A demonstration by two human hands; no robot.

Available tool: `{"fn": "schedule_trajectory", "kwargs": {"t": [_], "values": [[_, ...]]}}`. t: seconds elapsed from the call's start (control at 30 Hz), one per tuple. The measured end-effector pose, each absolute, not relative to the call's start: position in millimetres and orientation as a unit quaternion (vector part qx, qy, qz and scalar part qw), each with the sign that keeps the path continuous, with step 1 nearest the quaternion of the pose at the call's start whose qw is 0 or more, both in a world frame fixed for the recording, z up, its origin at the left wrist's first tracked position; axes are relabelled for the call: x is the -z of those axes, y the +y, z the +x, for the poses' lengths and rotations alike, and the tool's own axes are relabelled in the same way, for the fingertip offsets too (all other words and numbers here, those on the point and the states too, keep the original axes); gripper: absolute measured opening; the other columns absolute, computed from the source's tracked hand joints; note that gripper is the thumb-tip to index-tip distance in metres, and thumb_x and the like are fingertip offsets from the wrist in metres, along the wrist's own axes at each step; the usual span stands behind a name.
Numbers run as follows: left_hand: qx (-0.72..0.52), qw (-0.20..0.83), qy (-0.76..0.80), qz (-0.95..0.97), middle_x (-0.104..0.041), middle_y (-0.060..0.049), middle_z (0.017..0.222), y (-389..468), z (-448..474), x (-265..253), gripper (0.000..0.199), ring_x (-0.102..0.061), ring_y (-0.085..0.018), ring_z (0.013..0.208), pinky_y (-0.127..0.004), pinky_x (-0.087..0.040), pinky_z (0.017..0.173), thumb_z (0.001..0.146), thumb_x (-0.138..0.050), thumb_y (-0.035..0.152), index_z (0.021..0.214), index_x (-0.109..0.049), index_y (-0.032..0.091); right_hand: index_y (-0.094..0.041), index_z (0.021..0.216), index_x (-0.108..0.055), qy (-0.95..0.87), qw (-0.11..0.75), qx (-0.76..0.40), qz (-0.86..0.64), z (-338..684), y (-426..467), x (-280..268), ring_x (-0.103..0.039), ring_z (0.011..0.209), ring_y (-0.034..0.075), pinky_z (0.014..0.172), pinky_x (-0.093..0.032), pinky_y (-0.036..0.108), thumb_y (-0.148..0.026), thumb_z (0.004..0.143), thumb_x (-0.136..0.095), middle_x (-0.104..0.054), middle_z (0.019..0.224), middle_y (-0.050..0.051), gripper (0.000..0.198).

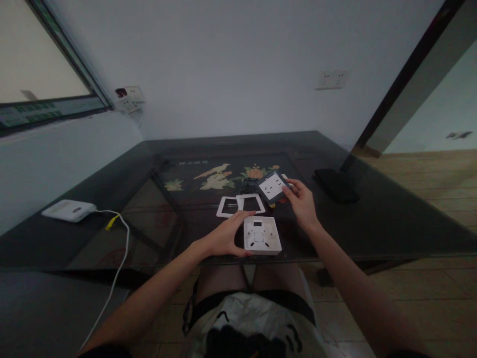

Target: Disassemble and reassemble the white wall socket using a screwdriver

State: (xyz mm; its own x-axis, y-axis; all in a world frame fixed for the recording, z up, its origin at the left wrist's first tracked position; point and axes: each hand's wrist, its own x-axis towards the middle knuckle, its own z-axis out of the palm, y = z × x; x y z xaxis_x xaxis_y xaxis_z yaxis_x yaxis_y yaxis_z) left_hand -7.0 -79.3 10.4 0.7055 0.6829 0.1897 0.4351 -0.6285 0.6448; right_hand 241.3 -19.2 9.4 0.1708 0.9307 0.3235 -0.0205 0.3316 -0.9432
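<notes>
My left hand (233, 234) grips the left side of a white square wall-socket back box (274, 238), thumb at its near corner and fingers at its far edge. The box lies open side up near the table's front edge. In my right hand (301, 203) a wall socket panel (271, 187), white-faced with a dark border, is held tilted above the table, thumb on its front. Behind the box lie two white frames, a left frame (219, 207) and a right frame (261, 203), partly overlapping. Some dark items (250, 186) behind them are partly hidden and unclear.
The dark glass-topped table (208, 238) stands against the wall. A white flat device (69, 210) with a white cable (127, 238) and yellow tag lies at left. A black flat object (335, 185) rests at right. Wall sockets (331, 79) are on the back wall.
</notes>
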Motion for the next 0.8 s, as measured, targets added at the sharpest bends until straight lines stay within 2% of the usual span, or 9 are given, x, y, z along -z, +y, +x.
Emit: {"fn": "schedule_trajectory", "kwargs": {"t": [0.67, 0.8], "values": [[-0.195, 0.263, 0.347, 0.879, -0.039, -0.015, 0.140, -62.5, -4.3, -4.2, 0.086, -0.039, -0.030, 0.130, -0.046, -0.031, 0.111, 0.071, -0.073, 0.044, 0.142, -0.032, 0.019, -0.019, 0.101, -0.065, -0.492, 0.659, -0.365, -0.436, 245.4, -18.7, -13.0, -0.058, 0.058, 0.015, 0.051, -0.050, 0.028, -0.044, 0.072, -0.069, -0.067, 0.074, 0.002, 0.039], [-0.198, 0.268, 0.343, 0.878, -0.038, -0.015, 0.143, -66.1, -7.7, -6.4, 0.088, -0.037, -0.030, 0.131, -0.049, -0.030, 0.111, 0.071, -0.073, 0.046, 0.144, -0.030, 0.022, -0.019, 0.103, -0.066, -0.471, 0.656, -0.398, -0.436, 246.0, -19.3, -14.6, -0.058, 0.063, 0.015, 0.052, -0.049, 0.028, -0.044, 0.071, -0.070, -0.068, 0.080, 0.004, 0.040]]}}
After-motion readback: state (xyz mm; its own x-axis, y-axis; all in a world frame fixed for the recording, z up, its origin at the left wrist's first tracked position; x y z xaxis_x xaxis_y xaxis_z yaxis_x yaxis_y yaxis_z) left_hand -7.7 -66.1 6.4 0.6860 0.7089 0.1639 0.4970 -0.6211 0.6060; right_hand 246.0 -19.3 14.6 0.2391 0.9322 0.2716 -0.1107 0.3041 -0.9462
